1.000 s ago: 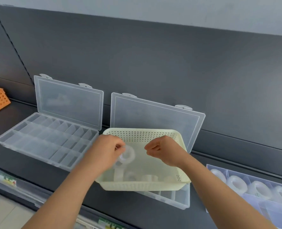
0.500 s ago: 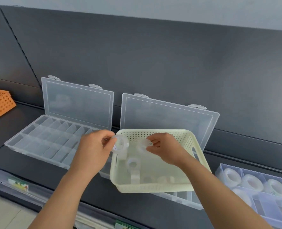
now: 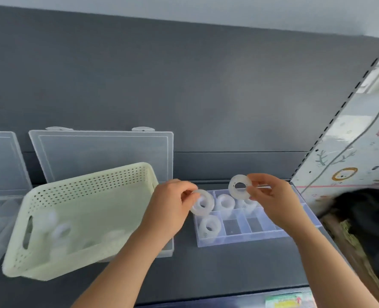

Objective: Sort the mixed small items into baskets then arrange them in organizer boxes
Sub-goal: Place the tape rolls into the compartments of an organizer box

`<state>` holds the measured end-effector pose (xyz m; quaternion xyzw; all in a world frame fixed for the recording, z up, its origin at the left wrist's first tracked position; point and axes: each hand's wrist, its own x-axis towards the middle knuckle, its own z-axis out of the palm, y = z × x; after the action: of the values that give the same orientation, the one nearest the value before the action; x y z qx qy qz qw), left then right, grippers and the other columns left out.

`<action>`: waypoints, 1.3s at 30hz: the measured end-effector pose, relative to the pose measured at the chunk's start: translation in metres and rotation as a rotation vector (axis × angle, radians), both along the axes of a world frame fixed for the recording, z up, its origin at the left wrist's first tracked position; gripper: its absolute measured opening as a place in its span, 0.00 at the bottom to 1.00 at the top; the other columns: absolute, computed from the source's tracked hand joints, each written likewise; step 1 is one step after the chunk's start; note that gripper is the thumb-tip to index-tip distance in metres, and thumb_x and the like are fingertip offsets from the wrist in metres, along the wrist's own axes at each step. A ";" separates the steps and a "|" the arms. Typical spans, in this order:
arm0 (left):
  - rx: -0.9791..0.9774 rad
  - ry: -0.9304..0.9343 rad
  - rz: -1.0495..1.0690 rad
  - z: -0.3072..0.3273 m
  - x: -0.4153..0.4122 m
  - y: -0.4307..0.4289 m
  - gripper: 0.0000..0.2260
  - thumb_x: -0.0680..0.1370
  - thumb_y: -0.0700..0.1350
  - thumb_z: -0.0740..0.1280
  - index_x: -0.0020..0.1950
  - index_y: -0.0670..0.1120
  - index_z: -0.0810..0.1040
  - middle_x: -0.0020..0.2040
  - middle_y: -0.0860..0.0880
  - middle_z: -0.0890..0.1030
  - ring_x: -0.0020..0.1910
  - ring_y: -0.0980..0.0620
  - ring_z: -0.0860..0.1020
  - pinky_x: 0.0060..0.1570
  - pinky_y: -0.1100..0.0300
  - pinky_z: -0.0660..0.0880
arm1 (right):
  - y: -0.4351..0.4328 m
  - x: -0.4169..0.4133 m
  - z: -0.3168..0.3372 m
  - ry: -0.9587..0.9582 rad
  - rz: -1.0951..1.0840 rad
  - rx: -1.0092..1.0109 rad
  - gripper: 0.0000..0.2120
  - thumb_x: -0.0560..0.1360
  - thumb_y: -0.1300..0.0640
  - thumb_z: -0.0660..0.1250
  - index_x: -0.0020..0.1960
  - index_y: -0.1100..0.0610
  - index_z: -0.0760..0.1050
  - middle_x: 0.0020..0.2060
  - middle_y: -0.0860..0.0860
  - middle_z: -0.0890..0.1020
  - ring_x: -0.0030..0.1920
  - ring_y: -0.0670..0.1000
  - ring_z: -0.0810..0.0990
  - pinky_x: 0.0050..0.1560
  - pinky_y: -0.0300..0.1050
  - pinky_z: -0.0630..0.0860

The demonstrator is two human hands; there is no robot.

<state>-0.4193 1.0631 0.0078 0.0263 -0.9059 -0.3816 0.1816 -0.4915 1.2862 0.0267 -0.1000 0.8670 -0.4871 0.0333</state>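
Over the shelf's right end, both hands hang above the organizer (image 3: 239, 237). My left hand (image 3: 170, 207) pinches one tape roll (image 3: 203, 202), my right hand (image 3: 270, 200) another (image 3: 239, 186). Empty compartments lie directly below, nearest the right hand. Basket (image 3: 88, 192) sits left.
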 end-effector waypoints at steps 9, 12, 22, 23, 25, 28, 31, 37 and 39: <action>-0.359 -0.282 -0.164 -0.051 -0.062 0.092 0.07 0.77 0.46 0.66 0.41 0.46 0.80 0.39 0.49 0.81 0.39 0.50 0.77 0.41 0.55 0.75 | 0.081 -0.022 -0.018 -0.031 -0.042 -0.004 0.10 0.75 0.59 0.68 0.45 0.43 0.78 0.39 0.42 0.83 0.43 0.57 0.83 0.42 0.51 0.78; -0.449 -0.343 -0.203 -0.068 -0.067 0.095 0.08 0.76 0.45 0.66 0.40 0.45 0.81 0.39 0.47 0.79 0.39 0.50 0.75 0.42 0.53 0.75 | 0.085 -0.031 -0.027 -0.061 0.001 -0.009 0.08 0.75 0.58 0.68 0.46 0.44 0.78 0.38 0.44 0.83 0.42 0.61 0.81 0.32 0.43 0.71; -0.303 -0.159 0.091 -0.070 -0.028 0.061 0.08 0.77 0.45 0.67 0.54 0.48 0.83 0.52 0.53 0.79 0.49 0.50 0.75 0.47 0.58 0.73 | 0.047 -0.040 -0.056 -0.075 0.295 0.191 0.09 0.74 0.63 0.62 0.43 0.60 0.81 0.26 0.46 0.76 0.26 0.45 0.67 0.28 0.34 0.64; -0.310 -0.175 0.107 -0.071 -0.023 0.059 0.10 0.77 0.45 0.67 0.58 0.48 0.81 0.54 0.53 0.78 0.51 0.51 0.75 0.50 0.59 0.73 | 0.040 -0.040 -0.059 -0.059 0.321 0.241 0.09 0.73 0.62 0.62 0.42 0.60 0.81 0.25 0.45 0.74 0.26 0.46 0.66 0.28 0.36 0.64; -0.297 -0.215 0.115 -0.075 -0.018 0.057 0.14 0.77 0.47 0.67 0.62 0.48 0.78 0.58 0.54 0.76 0.54 0.53 0.74 0.54 0.63 0.71 | 0.028 -0.041 -0.065 -0.006 0.365 0.351 0.10 0.73 0.60 0.62 0.46 0.57 0.82 0.33 0.46 0.80 0.32 0.48 0.75 0.35 0.41 0.73; -0.294 -0.249 0.121 -0.078 -0.015 0.059 0.15 0.79 0.48 0.65 0.64 0.48 0.76 0.61 0.55 0.73 0.55 0.56 0.73 0.55 0.68 0.67 | 0.016 -0.041 -0.070 -0.009 0.383 0.508 0.12 0.75 0.59 0.62 0.53 0.52 0.82 0.47 0.49 0.83 0.45 0.52 0.81 0.44 0.43 0.78; -0.294 -0.247 0.133 -0.080 -0.013 0.061 0.15 0.79 0.48 0.63 0.65 0.47 0.76 0.62 0.55 0.72 0.55 0.56 0.72 0.55 0.69 0.66 | 0.009 -0.040 -0.078 0.042 0.370 0.594 0.09 0.72 0.60 0.63 0.47 0.59 0.82 0.45 0.57 0.83 0.46 0.57 0.81 0.46 0.51 0.80; -0.277 -0.210 0.143 -0.064 -0.003 0.062 0.15 0.80 0.49 0.61 0.66 0.49 0.74 0.62 0.56 0.73 0.60 0.56 0.70 0.57 0.66 0.68 | 0.006 -0.034 -0.068 0.181 0.387 0.578 0.08 0.76 0.51 0.65 0.52 0.52 0.79 0.45 0.46 0.81 0.43 0.49 0.79 0.44 0.42 0.76; -0.257 -0.157 0.168 -0.049 0.006 0.054 0.15 0.80 0.49 0.62 0.65 0.48 0.76 0.62 0.55 0.74 0.60 0.55 0.72 0.57 0.68 0.66 | -0.004 -0.030 -0.056 0.209 0.419 0.515 0.08 0.76 0.51 0.64 0.52 0.51 0.80 0.45 0.45 0.80 0.42 0.49 0.79 0.44 0.43 0.76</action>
<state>-0.4137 1.1171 -0.0409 0.1082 -0.9532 -0.2431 0.1435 -0.5216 1.2824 -0.0290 -0.3136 0.9208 -0.2221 0.0676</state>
